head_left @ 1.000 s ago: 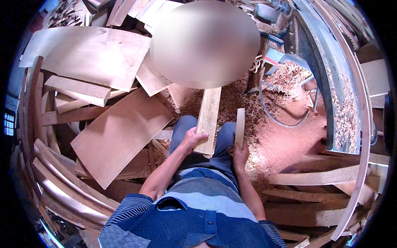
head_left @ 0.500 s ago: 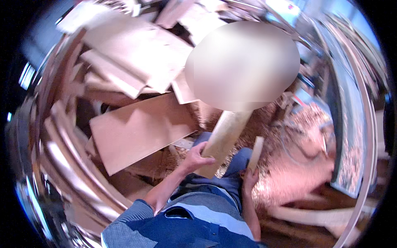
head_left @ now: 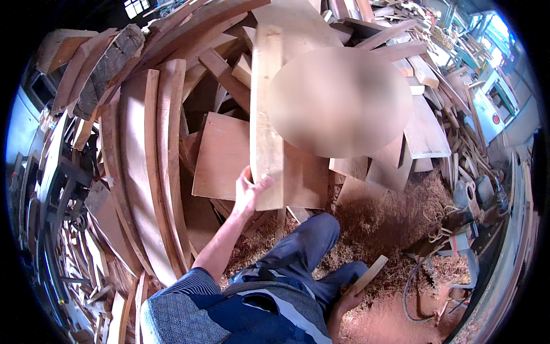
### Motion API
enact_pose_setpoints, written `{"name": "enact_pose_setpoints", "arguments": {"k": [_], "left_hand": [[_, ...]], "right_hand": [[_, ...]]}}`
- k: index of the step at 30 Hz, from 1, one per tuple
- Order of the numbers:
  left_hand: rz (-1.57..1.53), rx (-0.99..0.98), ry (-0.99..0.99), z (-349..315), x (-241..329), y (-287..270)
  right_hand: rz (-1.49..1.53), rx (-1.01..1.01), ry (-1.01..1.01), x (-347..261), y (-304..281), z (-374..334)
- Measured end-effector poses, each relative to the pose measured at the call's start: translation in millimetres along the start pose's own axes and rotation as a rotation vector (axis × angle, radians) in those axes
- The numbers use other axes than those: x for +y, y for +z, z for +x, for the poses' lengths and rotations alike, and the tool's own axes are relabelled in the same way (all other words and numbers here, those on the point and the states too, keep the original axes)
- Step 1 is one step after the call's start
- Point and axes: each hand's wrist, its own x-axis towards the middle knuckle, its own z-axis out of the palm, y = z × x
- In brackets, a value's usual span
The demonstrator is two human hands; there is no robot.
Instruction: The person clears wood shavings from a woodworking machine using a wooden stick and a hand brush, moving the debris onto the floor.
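Okay, long board (head_left: 267,114) overlaps brown panel (head_left: 220,155) in view, right of the curved planks (head_left: 167,149). More open room over sawdust floor (head_left: 395,315), lower right. Left hand (head_left: 249,192): fingers pinch board's left edge near lower end, thumb on face. Right hand (head_left: 348,299): fingers closed around short strip's (head_left: 371,273) lower end.

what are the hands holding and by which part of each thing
The left hand holds a long pale board by its left edge near the lower end; the right hand holds a short narrow wooden strip by its lower end.
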Motion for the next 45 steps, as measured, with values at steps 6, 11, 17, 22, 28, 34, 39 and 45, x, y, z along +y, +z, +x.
{"name": "enact_pose_setpoints", "arguments": {"k": [6, 11, 17, 22, 28, 34, 39, 45], "left_hand": [[-0.060, 0.152, 0.058, 43, -20, -47], [-0.066, 0.163, 0.027, 65, -38, -57], [-0.279, 0.118, -0.046, 77, -60, -49], [-0.284, 0.284, -0.248, 87, -67, -41], [-0.438, 0.030, -0.251, 94, -74, -56], [-0.603, -0.108, -0.274, 91, -55, -51], [-0.721, -0.144, -0.332, 87, -42, -39], [-0.641, -0.159, -0.287, 88, -40, -40]], "right_hand": [[-0.024, -0.038, 0.103, -40, 13, -15], [-0.038, -0.006, 0.088, -30, 19, -9], [-0.101, 0.013, 0.041, 4, 16, 6], [-0.085, 0.000, -0.009, -7, 19, 1], [-0.020, 0.011, 0.096, -21, 20, -5], [-0.100, -0.022, -0.016, 10, 13, 8], [-0.002, -0.035, -0.003, -9, 14, 1], [0.041, -0.027, 0.017, -24, 18, -8]]}}
